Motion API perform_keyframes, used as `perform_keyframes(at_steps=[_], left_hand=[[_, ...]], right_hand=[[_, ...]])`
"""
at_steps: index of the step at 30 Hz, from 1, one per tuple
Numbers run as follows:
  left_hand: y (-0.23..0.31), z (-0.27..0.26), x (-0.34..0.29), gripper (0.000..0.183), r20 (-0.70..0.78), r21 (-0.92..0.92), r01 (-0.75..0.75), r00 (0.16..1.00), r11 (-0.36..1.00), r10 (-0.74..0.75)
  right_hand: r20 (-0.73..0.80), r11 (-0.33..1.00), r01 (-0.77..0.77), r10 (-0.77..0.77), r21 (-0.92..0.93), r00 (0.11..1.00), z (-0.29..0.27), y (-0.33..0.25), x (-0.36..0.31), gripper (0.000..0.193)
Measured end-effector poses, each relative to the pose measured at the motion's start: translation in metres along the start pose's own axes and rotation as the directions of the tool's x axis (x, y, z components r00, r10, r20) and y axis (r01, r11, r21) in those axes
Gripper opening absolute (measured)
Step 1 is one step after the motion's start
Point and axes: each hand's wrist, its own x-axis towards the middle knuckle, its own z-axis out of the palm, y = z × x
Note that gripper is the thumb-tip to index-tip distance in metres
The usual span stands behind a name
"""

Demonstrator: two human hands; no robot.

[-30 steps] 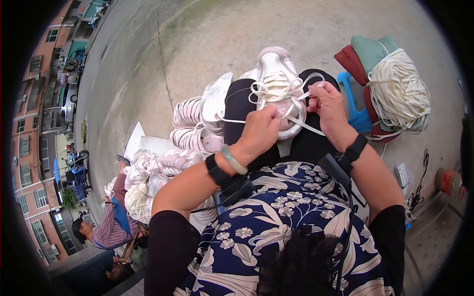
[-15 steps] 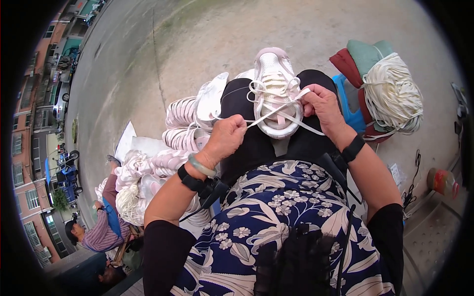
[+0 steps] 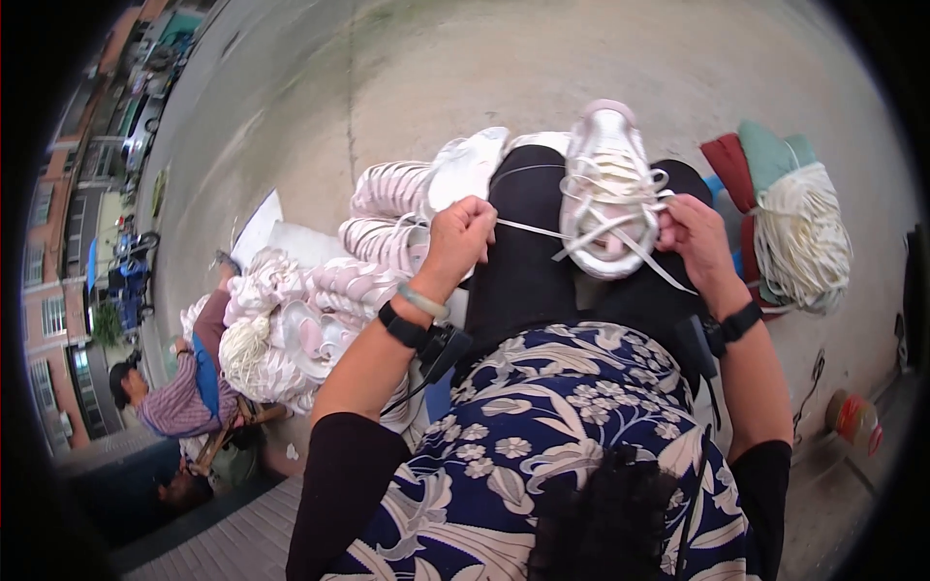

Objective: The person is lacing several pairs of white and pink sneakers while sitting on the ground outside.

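Observation:
A white and pale pink sneaker (image 3: 612,155) rests on my thighs, its pink toe pointing away from me. White laces cross its tongue in rows, with loose loops near the ankle opening. My left hand (image 3: 463,237) is closed in a pinch on a white shoelace (image 3: 528,227), which stretches taut from the shoe toward the left. At the shoe's right edge, my right hand (image 3: 694,232) has its fingers curled together on another part of the lace by the eyelets. A loose lace end trails below that hand over my right thigh.
Stacked pinkish-white shoe pieces (image 3: 383,203) lie left of my legs, with a larger heap (image 3: 291,310) nearer. A thick bundle of cream laces (image 3: 804,237) lies with red and green cloth at right. A lidded jar (image 3: 852,421) stands lower right. Another person (image 3: 184,397) sits at far left.
My left hand has drawn its lace out farther left of the shoe, lengthening the taut stretch. My right hand stays beside the shoe's right edge. The whole view has shifted, moving the shoe rightward in it.

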Motion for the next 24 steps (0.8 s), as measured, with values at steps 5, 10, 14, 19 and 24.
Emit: perform_keyframes(at_steps=[5, 10, 14, 19, 24], left_hand=[[-0.06, -0.053, 0.044, 0.006, -0.297, 0.054, 0.017, 0.955, 0.998, 0.0], [-0.096, -0.072, 0.083, 0.023, -0.345, 0.826, 0.142, 0.893, 0.545, 0.29], [-0.113, -0.074, 0.111, 0.03, -0.377, 0.795, 0.327, 0.926, 0.511, -0.006], [-0.156, -0.102, 0.126, 0.039, -0.371, 0.563, 0.384, 0.909, 0.732, -0.191], [-0.143, -0.102, 0.108, 0.026, -0.171, -0.163, 0.548, 0.804, 0.821, -0.57]], right_hand=[[-0.012, 1.0, -0.008, 0.008, -0.015, 1.0, 0.006, -0.003, 0.0, 0.021], [-0.012, 0.999, -0.001, 0.001, -0.034, 1.0, 0.008, -0.003, 0.002, 0.022], [-0.031, 1.0, 0.006, -0.007, -0.015, 1.0, 0.008, -0.002, 0.001, 0.022], [0.015, 0.999, 0.041, -0.041, -0.001, 0.999, 0.01, -0.007, 0.003, 0.027], [-0.028, 1.0, 0.021, -0.021, 0.01, 0.999, 0.009, -0.014, 0.003, 0.031]])
